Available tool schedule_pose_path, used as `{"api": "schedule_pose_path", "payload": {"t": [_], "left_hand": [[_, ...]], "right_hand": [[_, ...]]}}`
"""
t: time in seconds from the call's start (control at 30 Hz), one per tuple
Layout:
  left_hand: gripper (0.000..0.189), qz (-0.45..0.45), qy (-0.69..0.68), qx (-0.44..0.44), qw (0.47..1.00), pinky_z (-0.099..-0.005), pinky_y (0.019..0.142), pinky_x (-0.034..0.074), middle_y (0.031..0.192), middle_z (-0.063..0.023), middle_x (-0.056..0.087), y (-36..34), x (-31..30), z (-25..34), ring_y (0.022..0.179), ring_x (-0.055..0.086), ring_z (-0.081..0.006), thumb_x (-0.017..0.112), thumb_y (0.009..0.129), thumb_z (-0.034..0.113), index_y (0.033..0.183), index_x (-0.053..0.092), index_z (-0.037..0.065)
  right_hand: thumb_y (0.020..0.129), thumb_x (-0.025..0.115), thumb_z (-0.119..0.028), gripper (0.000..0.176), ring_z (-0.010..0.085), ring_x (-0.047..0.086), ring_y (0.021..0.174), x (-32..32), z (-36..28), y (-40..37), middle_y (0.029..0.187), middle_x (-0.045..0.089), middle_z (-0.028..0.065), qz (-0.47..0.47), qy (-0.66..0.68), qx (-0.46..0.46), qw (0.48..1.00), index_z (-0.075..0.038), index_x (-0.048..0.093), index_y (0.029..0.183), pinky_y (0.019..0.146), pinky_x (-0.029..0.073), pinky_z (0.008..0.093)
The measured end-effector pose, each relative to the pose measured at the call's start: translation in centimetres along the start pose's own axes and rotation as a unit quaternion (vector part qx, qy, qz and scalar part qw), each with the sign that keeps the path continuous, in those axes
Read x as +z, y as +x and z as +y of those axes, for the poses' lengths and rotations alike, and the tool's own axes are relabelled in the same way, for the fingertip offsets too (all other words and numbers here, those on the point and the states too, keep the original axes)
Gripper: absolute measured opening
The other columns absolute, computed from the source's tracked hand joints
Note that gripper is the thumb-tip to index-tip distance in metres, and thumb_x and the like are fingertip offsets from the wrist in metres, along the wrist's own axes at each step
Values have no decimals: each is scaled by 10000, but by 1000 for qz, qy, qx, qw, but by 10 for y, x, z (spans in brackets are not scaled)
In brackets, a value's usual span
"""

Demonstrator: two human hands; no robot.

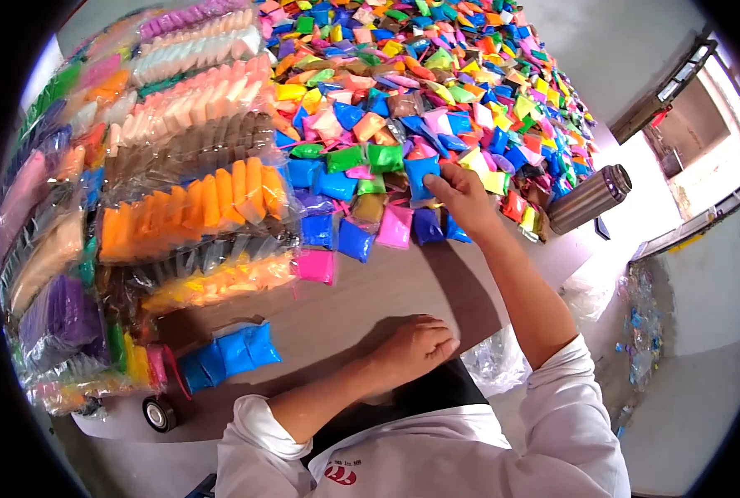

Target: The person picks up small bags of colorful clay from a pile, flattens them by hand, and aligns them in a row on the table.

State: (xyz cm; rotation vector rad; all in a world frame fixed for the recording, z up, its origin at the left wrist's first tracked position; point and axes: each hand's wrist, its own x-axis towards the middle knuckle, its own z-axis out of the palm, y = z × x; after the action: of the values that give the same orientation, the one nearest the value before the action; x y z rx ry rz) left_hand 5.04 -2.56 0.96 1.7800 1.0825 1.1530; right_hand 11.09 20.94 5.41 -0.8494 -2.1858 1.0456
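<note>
My right hand (465, 195) reaches to the near edge of a big heap of coloured packets (436, 66). Its thumb and fingers pinch a blue packet (422, 177). Around it lie green packets (385, 158), a pink packet (395, 226) and a dark blue packet (427, 226). My left hand (420, 344) is closed in a loose fist near the table's front edge, with nothing showing in it. To its left, a short row of blue packets (235, 355) lies on the table.
Bagged rows of packets, including orange ones (195, 207) and brown ones (191, 153), are stacked on the left. A metal flask (590, 199) lies tilted at the table's right edge. A roll of tape (159, 413) is at the front left. Clear plastic (498, 361) hangs beside the table.
</note>
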Motion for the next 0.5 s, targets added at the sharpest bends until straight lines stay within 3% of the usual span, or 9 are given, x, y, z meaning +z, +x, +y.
{"api": "schedule_pose_path", "payload": {"t": [0.07, 0.17, 0.23, 0.37, 0.5], "left_hand": [[212, -32, 1, -25, 999, -416, 770, 470, 802, -160, 586, 1, -4, -5, 785, 576, -339, 554, 936, 172, 842, 575, -17], [391, -47, -97, -102, 989, -358, 815, 475, 866, -124, 638, 0, -10, -9, 856, 613, -234, 407, 1041, 292, 901, 603, -16], [407, -35, -139, -117, 983, -354, 828, 474, 863, -109, 634, -1, -12, -12, 859, 606, -220, 399, 1045, 303, 899, 603, -18], [430, -8, -209, -132, 969, -357, 816, 471, 822, -112, 623, 1, -14, -11, 830, 596, -234, 363, 1047, 306, 865, 582, -15], [474, -23, -215, -127, 968, -345, 824, 452, 825, -75, 601, 2, -17, -11, 829, 557, -197, 351, 1047, 368, 846, 570, 0]], "right_hand": [[959, 622, -221, 169, 25, 455, 683, -10, -5, -21, 738, 533, -43, -43, 290, 54, 954, -55, 633, 927, 584, 381, 236], [973, 601, -257, 190, 38, 544, 685, -18, -14, -53, 777, 615, -26, -43, 320, 104, 941, -73, 640, 942, 597, 429, 219], [964, 602, -297, 213, 97, 622, 696, -19, -11, -68, 826, 680, 22, -57, 438, 142, 886, -88, 646, 973, 617, 489, 231], [935, 643, -253, 182, 107, 624, 701, -17, -23, -91, 832, 682, 28, -47, 499, 230, 834, -75, 639, 971, 609, 488, 243], [897, 690, -204, 176, 89, 607, 724, -9, -11, -106, 838, 667, 10, -64, 465, 186, 863, -63, 643, 992, 632, 486, 244]]}}
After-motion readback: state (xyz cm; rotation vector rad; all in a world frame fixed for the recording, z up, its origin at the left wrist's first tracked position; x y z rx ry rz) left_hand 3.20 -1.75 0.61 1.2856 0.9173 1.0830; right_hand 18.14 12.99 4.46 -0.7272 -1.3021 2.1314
